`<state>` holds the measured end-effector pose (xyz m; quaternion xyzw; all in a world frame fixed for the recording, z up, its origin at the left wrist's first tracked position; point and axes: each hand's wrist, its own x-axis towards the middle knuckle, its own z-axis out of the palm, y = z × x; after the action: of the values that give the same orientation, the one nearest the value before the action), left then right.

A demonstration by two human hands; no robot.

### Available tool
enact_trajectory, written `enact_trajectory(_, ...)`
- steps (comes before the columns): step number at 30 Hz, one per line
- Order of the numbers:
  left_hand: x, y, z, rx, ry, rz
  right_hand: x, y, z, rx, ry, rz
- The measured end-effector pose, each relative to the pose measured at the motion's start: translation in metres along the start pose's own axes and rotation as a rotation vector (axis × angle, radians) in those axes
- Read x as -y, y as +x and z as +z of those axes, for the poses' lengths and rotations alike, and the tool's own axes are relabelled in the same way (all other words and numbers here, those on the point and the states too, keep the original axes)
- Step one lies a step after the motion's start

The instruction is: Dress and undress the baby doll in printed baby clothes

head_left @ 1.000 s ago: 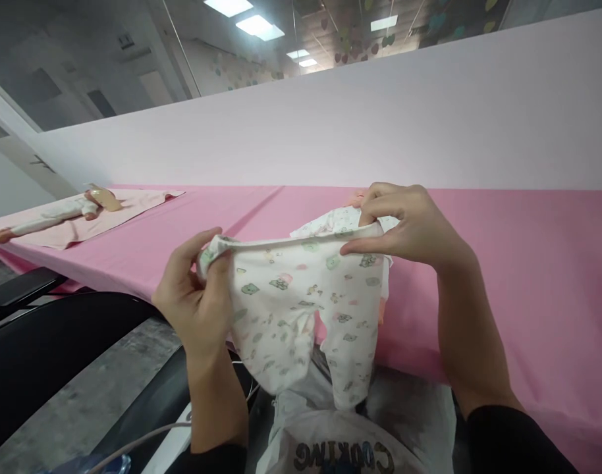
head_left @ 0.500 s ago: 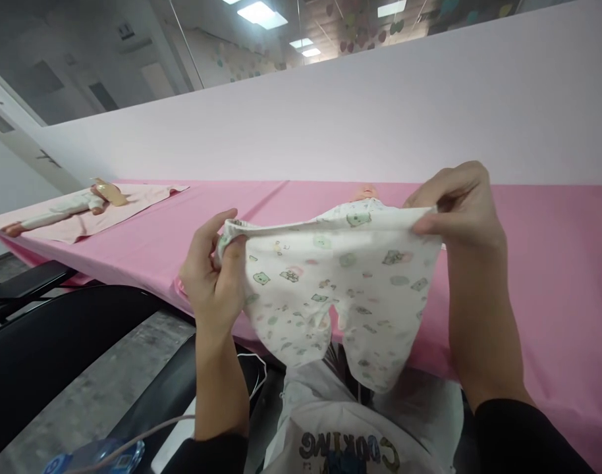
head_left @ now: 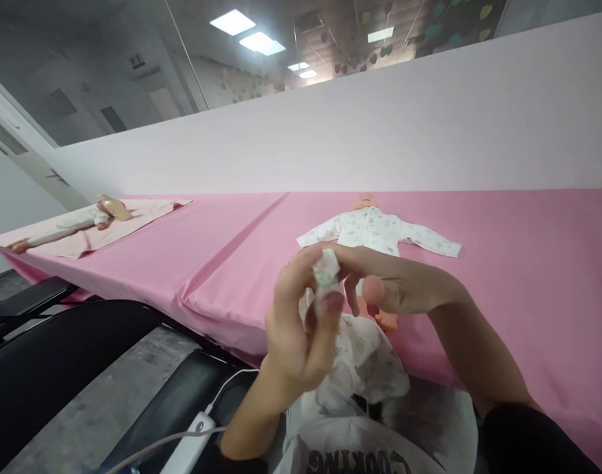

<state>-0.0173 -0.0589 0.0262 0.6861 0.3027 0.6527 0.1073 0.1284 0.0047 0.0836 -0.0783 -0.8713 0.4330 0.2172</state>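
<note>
White baby pants [head_left: 367, 359] with a small green print hang bunched from my left hand [head_left: 298, 326], whose thumb and fingers pinch the waistband. My right hand [head_left: 397, 280] reaches across beside it, thumb apart from its curved fingers, with no cloth visible between them. Part of its fingertips is hidden behind my left hand. Beyond both hands a baby doll [head_left: 367, 227] lies on its back in a matching printed top, sleeves spread wide. Its orange-toned legs [head_left: 384, 318] show below my right hand; my hands cover its middle.
A pink cloth [head_left: 528, 276] covers the long table, which meets a white wall [head_left: 429, 131]. A second doll [head_left: 66, 224] lies on a pale mat [head_left: 147, 214] at the far left. Black chairs [head_left: 68, 368] and a white power strip [head_left: 190, 444] with cables are at lower left.
The pants were stretched wide between both hands. My right hand has let go of the waistband, my hands have come together, and the cloth now hangs from the left, uncovering the doll's top.
</note>
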Motion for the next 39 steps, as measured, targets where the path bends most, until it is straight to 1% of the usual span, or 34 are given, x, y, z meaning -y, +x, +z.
enact_trajectory(1, 0.004, -0.002, 0.001, 0.029, 0.035, 0.106, 0.002, -0.001, 0.001, -0.043, -0.02, -0.026)
enact_trajectory(3, 0.015, -0.002, -0.001, 0.068, 0.054, 0.274, 0.004, -0.002, 0.002, -0.183, -0.114, -0.065)
enact_trajectory(4, 0.021, 0.001, -0.005, 0.034, 0.054, 0.325, 0.006, -0.004, 0.001, -0.245, -0.157, -0.087)
enact_trajectory(5, 0.027, 0.005, -0.009, -0.029, 0.057, 0.352, 0.007, -0.005, -0.001, -0.293, -0.191, -0.114)
enact_trajectory(6, 0.033, 0.01, -0.013, -0.105, 0.071, 0.354, 0.009, -0.007, -0.003, -0.336, -0.213, -0.145)
enact_trajectory(7, 0.039, 0.014, -0.016, -0.144, 0.089, 0.324, 0.011, -0.009, -0.005, -0.385, -0.22, -0.177)
enact_trajectory(8, 0.044, 0.017, -0.018, -0.102, 0.102, 0.257, 0.013, -0.012, -0.008, -0.445, -0.209, -0.197)
enact_trajectory(9, 0.048, 0.019, -0.018, -0.006, 0.1, 0.168, 0.014, -0.016, -0.011, -0.507, -0.185, -0.201)
enact_trajectory(11, 0.056, 0.02, -0.016, 0.29, 0.054, -0.029, 0.017, -0.024, -0.018, -0.655, -0.148, -0.174)
enact_trajectory(12, 0.059, 0.018, -0.013, 0.411, 0.022, -0.111, 0.018, -0.028, -0.021, -0.728, -0.149, -0.154)
enact_trajectory(13, 0.063, 0.017, -0.011, 0.484, -0.007, -0.174, 0.019, -0.033, -0.025, -0.795, -0.167, -0.13)
enact_trajectory(14, 0.066, 0.015, -0.009, 0.503, -0.028, -0.22, 0.019, -0.037, -0.028, -0.859, -0.203, -0.112)
enact_trajectory(15, 0.07, 0.015, -0.009, 0.472, -0.043, -0.252, 0.019, -0.04, -0.031, -0.917, -0.25, -0.1)
enact_trajectory(16, 0.073, 0.016, -0.01, 0.403, -0.055, -0.274, 0.019, -0.043, -0.034, -0.972, -0.3, -0.098)
enact_trajectory(19, 0.079, 0.028, -0.02, 0.081, -0.103, -0.292, 0.018, -0.049, -0.04, -1.073, -0.428, -0.141)
enact_trajectory(20, 0.078, 0.035, -0.024, -0.01, -0.114, -0.288, 0.018, -0.05, -0.041, -1.086, -0.455, -0.154)
enact_trajectory(21, 0.077, 0.042, -0.028, -0.075, -0.116, -0.279, 0.018, -0.051, -0.042, -1.099, -0.48, -0.159)
enact_trajectory(23, 0.072, 0.056, -0.033, -0.148, -0.099, -0.242, 0.017, -0.052, -0.042, -1.123, -0.535, -0.121)
enact_trajectory(25, 0.066, 0.068, -0.034, -0.184, -0.077, -0.195, 0.016, -0.054, -0.043, -1.161, -0.601, -0.085)
enact_trajectory(27, 0.06, 0.074, -0.031, -0.199, -0.052, -0.165, 0.013, -0.057, -0.046, -1.169, -0.628, -0.05)
enact_trajectory(30, 0.056, 0.076, -0.024, -0.198, -0.003, -0.165, 0.009, -0.062, -0.052, -1.142, -0.6, 0.025)
enact_trajectory(32, 0.054, 0.075, -0.02, -0.196, 0.013, -0.175, 0.007, -0.066, -0.056, -1.108, -0.591, 0.108)
enact_trajectory(34, 0.053, 0.072, -0.015, -0.182, 0.01, -0.184, 0.008, -0.067, -0.057, -1.048, -0.621, 0.194)
enact_trajectory(35, 0.051, 0.07, -0.013, -0.166, 0.008, -0.183, 0.009, -0.066, -0.057, -0.995, -0.628, 0.222)
enact_trajectory(37, 0.047, 0.066, -0.007, -0.114, 0.02, -0.164, 0.01, -0.061, -0.054, -0.823, -0.598, 0.212)
enact_trajectory(39, 0.042, 0.061, -0.002, -0.041, 0.058, -0.129, 0.011, -0.05, -0.046, -0.617, -0.528, 0.149)
